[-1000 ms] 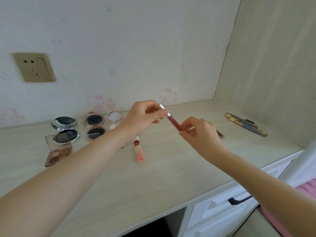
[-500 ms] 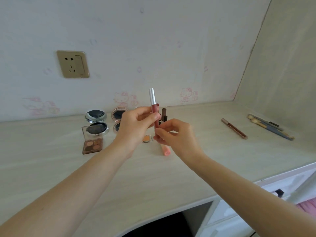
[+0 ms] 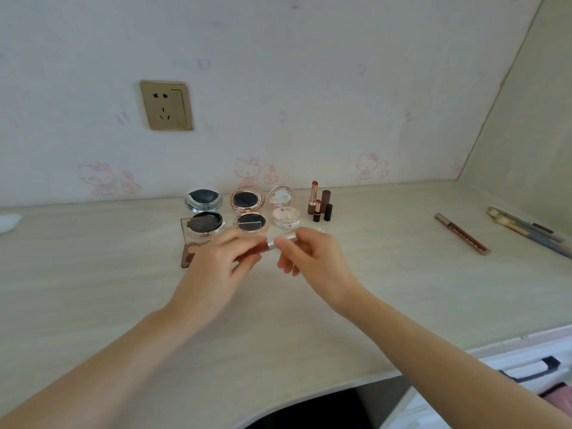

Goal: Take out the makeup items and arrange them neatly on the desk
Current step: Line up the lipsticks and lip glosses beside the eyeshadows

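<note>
While both hands meet just above the counter (image 3: pixel 130 292), the left hand (image 3: pixel 216 270) holds the reddish body of a lip gloss tube (image 3: pixel 272 244) between thumb and curled fingers, and the right hand (image 3: pixel 312 258) pinches the tube's silver cap end with thumb and fingertips. Each grip is closed on the tube. Tube lies roughly level, held between the two hands, motion-blurred; whether it touches the counter cannot be told.

Just behind the hands, near the wall: a silver round compact (image 3: pixel 203 199), open, its dark lower half lying toward the hands; a rose-gold round compact (image 3: pixel 247 201), open, base toward the hands; a clear pink-white round case (image 3: pixel 283 205), also open. A square eyeshadow palette (image 3: pixel 188 243) with clear lid lies left of the left hand, partly hidden by it. Right of the round cases stand two uncapped lipsticks (image 3: pixel 313 196) with their brown and black caps (image 3: pixel 326 198) upright beside them.

Well apart to the right: a long brown pen-shaped stick (image 3: pixel 462 233) lying diagonally, and beyond it, near the side panel, a bundle of makeup brushes (image 3: pixel 526 230).

On the wall: a gold power socket (image 3: pixel 167 105). Lower right: a white drawer with dark handle (image 3: pixel 538 366).
</note>
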